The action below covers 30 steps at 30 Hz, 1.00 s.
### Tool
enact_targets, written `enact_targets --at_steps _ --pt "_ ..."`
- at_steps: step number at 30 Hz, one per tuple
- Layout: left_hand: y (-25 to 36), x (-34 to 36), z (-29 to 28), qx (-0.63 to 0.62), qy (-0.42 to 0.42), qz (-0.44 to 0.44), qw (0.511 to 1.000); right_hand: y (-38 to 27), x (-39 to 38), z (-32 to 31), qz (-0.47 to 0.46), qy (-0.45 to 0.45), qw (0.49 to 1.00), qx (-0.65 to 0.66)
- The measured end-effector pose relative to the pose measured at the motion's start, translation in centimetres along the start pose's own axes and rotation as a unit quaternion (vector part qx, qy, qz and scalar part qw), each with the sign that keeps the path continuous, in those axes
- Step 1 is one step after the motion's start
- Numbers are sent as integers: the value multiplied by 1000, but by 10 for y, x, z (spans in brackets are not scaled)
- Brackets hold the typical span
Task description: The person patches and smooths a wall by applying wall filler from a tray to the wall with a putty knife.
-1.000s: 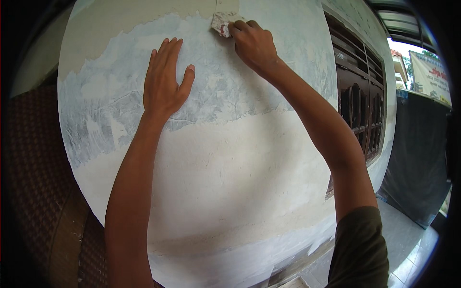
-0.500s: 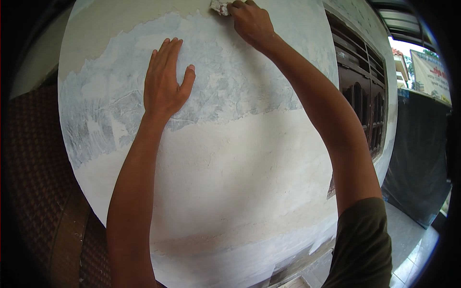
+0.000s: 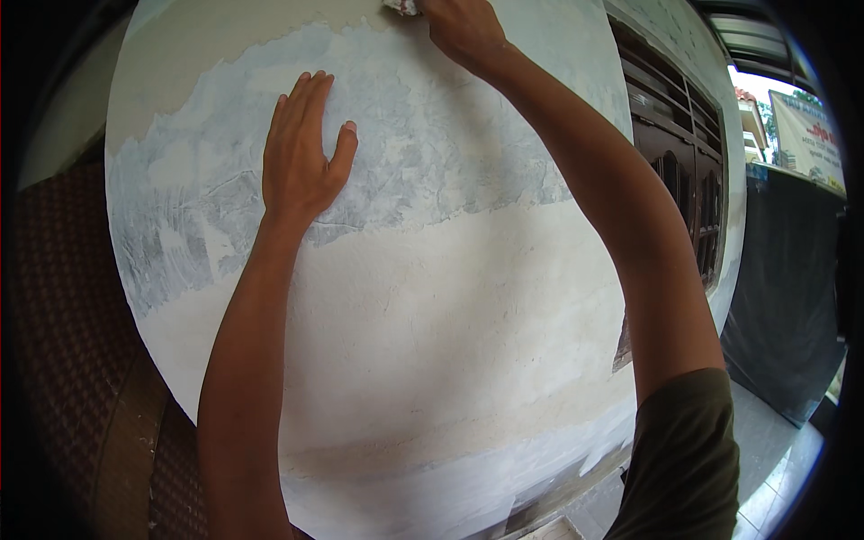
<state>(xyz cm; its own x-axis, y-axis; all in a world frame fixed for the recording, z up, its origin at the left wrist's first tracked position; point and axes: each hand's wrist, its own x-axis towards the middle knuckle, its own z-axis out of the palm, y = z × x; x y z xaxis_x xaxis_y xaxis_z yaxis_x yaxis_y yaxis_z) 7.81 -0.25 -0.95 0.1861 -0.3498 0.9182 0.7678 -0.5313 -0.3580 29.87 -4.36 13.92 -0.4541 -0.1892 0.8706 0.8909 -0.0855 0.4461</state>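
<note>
My left hand lies flat against the wall, fingers stretched upward and thumb apart, holding nothing. It rests on a patchy grey-white band of the wall. Higher up, at the top edge of the picture, my right hand is closed around a small white-crusted tool with reddish-brown marks. Only the tool's lower end shows, so its exact kind cannot be made out. It is at the beige upper part of the wall, near the border with the grey-white band.
On the right, a dark brown wooden window is set in the wall. Beyond it hang a black sheet and a pale banner. A brown patterned surface lies to the left. Grey tiles cover the floor at lower right.
My right hand and the tool have shifted up and slightly left, partly out of the picture. My left hand appears slightly further left, still flat on the wall.
</note>
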Motion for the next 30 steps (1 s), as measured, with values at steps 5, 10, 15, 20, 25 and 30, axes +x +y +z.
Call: enact_targets --at_steps 5,10,15,20,25,30 --pt "0 -2 -2 0 3 -5 1000 -31 -63 -17 -100 65 992 35" --pt "-1 -3 -3 15 4 -9 1000 -9 -30 -22 -41 141 980 131" --pt "1 1 0 10 15 0 1000 34 15 3 1 125 991 39" --pt "0 -1 -2 1 4 -7 1000 8 -30 5 1 13 1000 -17" --pt "-3 -5 -3 15 2 -14 1000 -17 -83 -22 -36 39 996 68" --pt "-2 -1 -2 14 15 0 1000 7 -15 -27 15 98 995 30"
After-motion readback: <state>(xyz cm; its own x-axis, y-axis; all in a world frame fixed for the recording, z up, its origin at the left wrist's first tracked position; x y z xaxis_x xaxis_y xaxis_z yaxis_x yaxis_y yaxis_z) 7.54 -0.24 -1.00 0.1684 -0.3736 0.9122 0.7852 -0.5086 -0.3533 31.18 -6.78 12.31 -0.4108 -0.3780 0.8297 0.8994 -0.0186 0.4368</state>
